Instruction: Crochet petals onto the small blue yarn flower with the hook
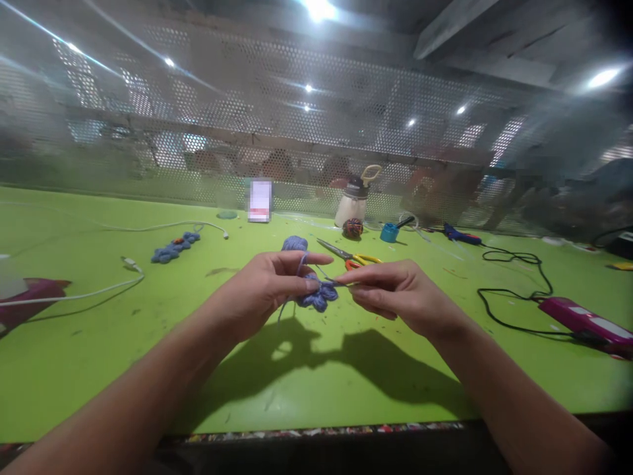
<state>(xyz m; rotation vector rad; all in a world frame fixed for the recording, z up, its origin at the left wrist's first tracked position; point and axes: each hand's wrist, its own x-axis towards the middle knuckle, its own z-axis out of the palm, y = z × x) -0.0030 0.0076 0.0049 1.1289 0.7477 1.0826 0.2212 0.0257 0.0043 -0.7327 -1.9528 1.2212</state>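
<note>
Left hand [264,287] pinches the blue yarn piece [319,298] above the green table [99,369], right hand [405,293] pinches what appears to be a slim hook [342,284], tip indistinct; sound practice would keep the strand [302,261] evenly taut.

Table [99,376]: bright green top, scattered dark smudges and specks; speckled multicoloured strip [297,433] along near edge, dark below it. Grey perforated screen [237,125] rises along far edge, spanning the view; shapes behind too blurred to identify. Ceiling grey, with pale beam [457,26] toward the right. Bright lamp [320,9] high above middle of far edge; second lamp [603,78] above far right corner.
</note>
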